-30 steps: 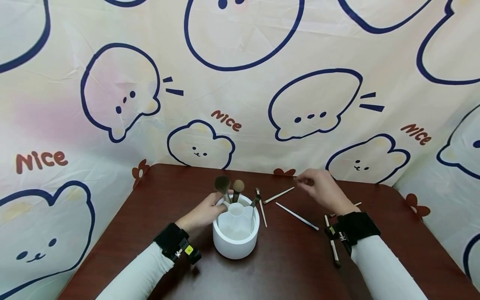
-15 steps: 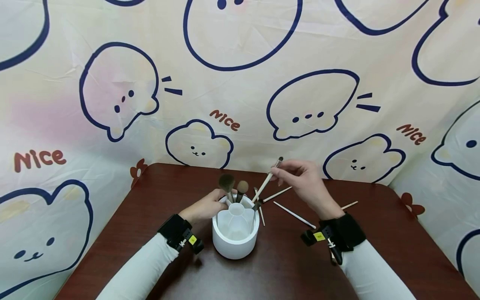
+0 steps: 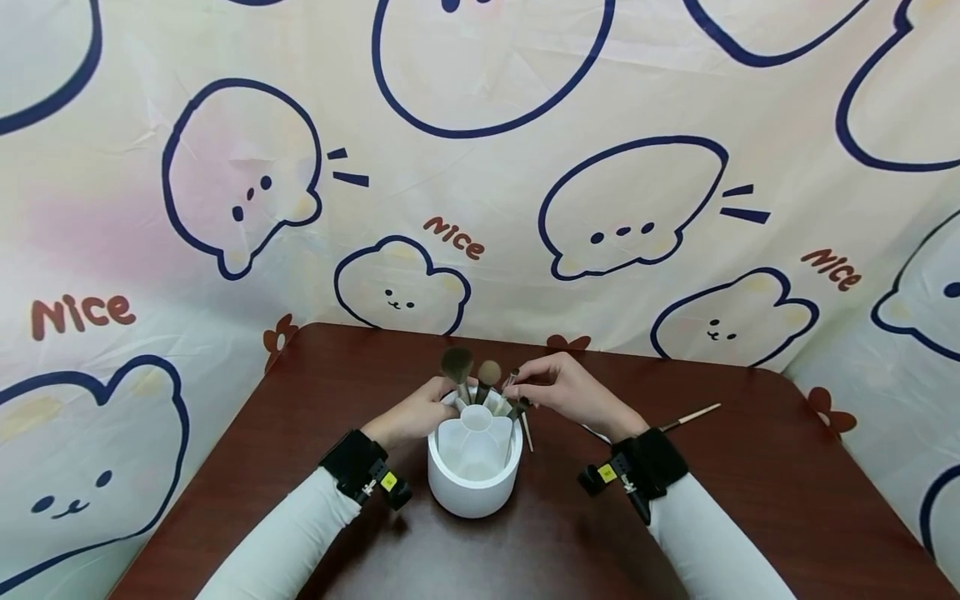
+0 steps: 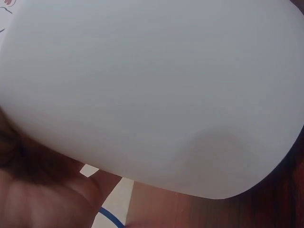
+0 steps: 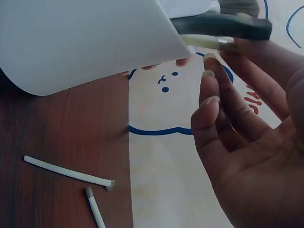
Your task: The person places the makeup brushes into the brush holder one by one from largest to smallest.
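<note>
A white round makeup brush holder stands on the table, with several brushes upright in its back part. My left hand grips its left rim; in the left wrist view the holder's wall fills most of the frame. At the right back of the holder, my right hand pinches a thin makeup brush near its bristle end, its pale handle down inside the rim. Beside it stand a wide fluffy brush, a round-headed brush and a small dark-tipped brush.
Loose brushes lie on the brown table: one pale brush just right of the holder, another brush beyond my right wrist. Two white-handled brushes, one of them whole, show in the right wrist view. A printed cloth hangs behind.
My right hand has brought the thin brush from the back right of the table leftward and lowered its handle into the holder. The left hand has stayed on the rim.
</note>
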### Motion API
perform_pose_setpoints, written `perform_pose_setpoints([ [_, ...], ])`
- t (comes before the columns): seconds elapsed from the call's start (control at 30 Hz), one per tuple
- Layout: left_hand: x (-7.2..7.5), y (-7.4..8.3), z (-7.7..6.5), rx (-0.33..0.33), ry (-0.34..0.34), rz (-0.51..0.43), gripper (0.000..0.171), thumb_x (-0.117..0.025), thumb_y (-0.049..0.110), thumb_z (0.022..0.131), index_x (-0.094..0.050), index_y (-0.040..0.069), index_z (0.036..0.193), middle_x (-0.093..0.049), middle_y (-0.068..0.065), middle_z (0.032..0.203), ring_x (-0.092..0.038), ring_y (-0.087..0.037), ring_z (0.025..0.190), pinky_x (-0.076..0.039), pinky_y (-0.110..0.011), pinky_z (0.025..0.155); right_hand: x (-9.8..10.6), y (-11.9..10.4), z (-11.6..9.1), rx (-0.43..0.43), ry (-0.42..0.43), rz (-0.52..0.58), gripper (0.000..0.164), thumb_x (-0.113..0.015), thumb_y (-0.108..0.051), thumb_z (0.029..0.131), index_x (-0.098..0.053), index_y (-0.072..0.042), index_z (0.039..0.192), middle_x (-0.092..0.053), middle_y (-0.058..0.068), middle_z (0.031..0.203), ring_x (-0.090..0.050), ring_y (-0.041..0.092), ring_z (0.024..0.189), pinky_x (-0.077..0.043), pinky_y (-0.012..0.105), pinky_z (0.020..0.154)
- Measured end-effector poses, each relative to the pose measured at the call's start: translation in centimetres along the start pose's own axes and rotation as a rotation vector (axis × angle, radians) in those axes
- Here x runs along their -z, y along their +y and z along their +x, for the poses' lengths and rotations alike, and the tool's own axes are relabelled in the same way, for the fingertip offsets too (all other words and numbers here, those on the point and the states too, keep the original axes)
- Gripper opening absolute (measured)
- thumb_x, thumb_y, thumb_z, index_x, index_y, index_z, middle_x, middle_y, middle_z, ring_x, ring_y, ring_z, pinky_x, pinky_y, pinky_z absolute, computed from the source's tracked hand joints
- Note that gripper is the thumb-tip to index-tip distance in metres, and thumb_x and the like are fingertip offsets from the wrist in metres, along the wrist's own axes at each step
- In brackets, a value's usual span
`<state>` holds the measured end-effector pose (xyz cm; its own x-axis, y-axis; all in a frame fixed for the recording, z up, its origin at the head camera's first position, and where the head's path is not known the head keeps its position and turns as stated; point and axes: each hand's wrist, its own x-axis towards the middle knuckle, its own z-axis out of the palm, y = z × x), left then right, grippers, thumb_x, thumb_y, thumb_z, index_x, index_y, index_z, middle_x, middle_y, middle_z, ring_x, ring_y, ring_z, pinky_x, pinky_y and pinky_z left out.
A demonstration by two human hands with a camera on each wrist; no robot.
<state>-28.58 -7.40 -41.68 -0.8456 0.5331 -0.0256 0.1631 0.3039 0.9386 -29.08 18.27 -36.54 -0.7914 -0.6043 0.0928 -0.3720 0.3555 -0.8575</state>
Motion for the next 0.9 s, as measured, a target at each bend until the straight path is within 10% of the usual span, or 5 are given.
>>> perform_pose_setpoints([
  [0.57,-0.4,0.1,0.0,0.007,0.018,-0.034,0.042,-0.049,-0.002,0.085,-0.05,0.006,0.126,-0.055,-0.007,0.119,-0.045,-0.022,0.108,-0.035,-0.049,0.095,-0.1,1.6,-0.4,-0.019,-0.067,0.037,0.02,-0.058,-0.013,0.092,-0.07,-0.017,0.107,-0.065,0.004,0.11,-0.052,0.02,0.104,-0.047,0.043,0.08],
  [0.9,-0.4,0.0,-0.6,0.0,0.03,-0.04,0.045,-0.046,-0.001,0.087,-0.046,0.011,0.13,-0.049,-0.007,0.128,-0.038,-0.024,0.118,-0.027,-0.056,0.1,5.0,1.3,-5.5,-0.03,0.113,0.065,0.021,-0.051,-0.016,0.096,-0.065,-0.011,0.111,-0.062,0.016,0.108,-0.057,0.029,0.095,-0.051,0.038,0.077],
])
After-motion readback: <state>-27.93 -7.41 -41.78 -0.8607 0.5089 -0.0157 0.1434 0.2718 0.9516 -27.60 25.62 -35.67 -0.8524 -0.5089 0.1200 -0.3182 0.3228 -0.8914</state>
